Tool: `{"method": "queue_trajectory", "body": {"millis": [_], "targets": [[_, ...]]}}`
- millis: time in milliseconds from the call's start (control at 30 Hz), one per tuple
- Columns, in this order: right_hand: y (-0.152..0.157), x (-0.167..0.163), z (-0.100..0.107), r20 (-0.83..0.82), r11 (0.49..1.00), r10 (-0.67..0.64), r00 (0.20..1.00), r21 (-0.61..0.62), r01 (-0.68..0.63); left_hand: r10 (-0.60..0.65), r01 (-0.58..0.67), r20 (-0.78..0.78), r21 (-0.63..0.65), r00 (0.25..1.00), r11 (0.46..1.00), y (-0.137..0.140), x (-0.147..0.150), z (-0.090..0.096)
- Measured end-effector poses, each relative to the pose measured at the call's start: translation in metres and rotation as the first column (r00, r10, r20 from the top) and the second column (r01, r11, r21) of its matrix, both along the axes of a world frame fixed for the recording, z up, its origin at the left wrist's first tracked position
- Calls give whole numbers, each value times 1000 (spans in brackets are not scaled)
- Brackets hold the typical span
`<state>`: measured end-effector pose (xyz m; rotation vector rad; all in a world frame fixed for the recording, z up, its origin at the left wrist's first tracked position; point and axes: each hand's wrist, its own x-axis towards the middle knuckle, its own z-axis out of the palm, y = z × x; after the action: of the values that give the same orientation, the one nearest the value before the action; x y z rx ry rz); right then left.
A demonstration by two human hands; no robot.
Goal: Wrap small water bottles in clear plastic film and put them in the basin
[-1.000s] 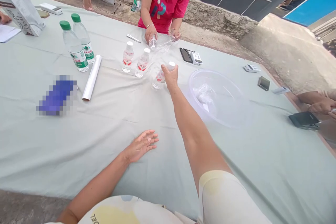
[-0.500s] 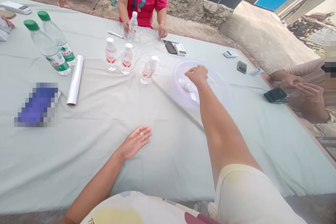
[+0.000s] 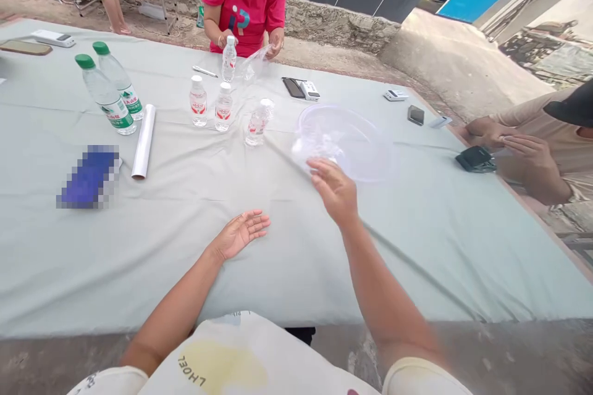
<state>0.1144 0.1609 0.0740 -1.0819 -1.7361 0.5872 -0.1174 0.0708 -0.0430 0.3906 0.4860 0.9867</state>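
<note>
My left hand [image 3: 243, 233] rests palm up on the pale green cloth, fingers spread and holding nothing. My right hand [image 3: 334, 190] is at the near rim of a clear, faintly purple plastic basin [image 3: 370, 174]. Its fingers are closed on a crumpled clear plastic bag [image 3: 317, 144], which bunches over the basin's near left side; motion blurs where fingers and plastic meet. Left of the basin, a small water bottle [image 3: 257, 126] is wrapped in clear plastic. Two more small white-capped bottles, one [image 3: 198, 103] and another [image 3: 223, 108], stand upright beside it.
Two green-capped bottles [image 3: 111, 112], a white roll [image 3: 143, 143] and a blurred-out blue item [image 3: 90, 179] lie to the left. Across the table, a person in a pink shirt [image 3: 245, 6] holds a bottle [image 3: 228, 60] and clear plastic. Phones and a black case [image 3: 476, 160] lie right, near another person's hands.
My right hand has drawn back toward me from over the basin, and the clear plastic has shifted to its near left rim. Across the table, the person has lifted some clear plastic.
</note>
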Motion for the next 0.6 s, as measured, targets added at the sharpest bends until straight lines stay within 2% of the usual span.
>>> {"method": "queue_trajectory", "body": {"millis": [67, 133, 233, 300, 367, 433, 467, 533, 600], "targets": [[-58, -26, -31, 117, 996, 84, 990, -21, -82, -5, 7, 50, -35, 999, 999, 0, -1, 2], [-106, -45, -59, 126, 986, 135, 983, -117, -120, 36, -32, 57, -68, 998, 997, -2, -3, 6], [-147, -50, -80, 60, 949, 171, 983, -279, -148, 164, -171, -86, -91, 983, 981, -8, -6, 16], [-153, -39, -77, 16, 929, 117, 993, -356, -103, 215, -237, -199, -91, 956, 967, -15, -8, 27], [-149, -24, -66, -50, 916, -67, 996, -398, 42, 250, -279, -293, -63, 923, 958, -23, -9, 39], [-141, -17, -51, -121, 888, -267, 956, -417, 195, 285, -318, -395, -18, 873, 948, -31, -9, 50], [-138, -19, -45, -140, 876, -312, 940, -426, 227, 302, -337, -452, 3, 839, 942, -35, -8, 54], [-135, -35, -36, -128, 875, -276, 953, -444, 194, 326, -364, -546, 40, 772, 931, -44, -5, 60], [-136, -59, -36, -102, 872, -149, 984, -483, 82, 320, -347, -602, 75, 732, 935, -51, 0, 64]]}}
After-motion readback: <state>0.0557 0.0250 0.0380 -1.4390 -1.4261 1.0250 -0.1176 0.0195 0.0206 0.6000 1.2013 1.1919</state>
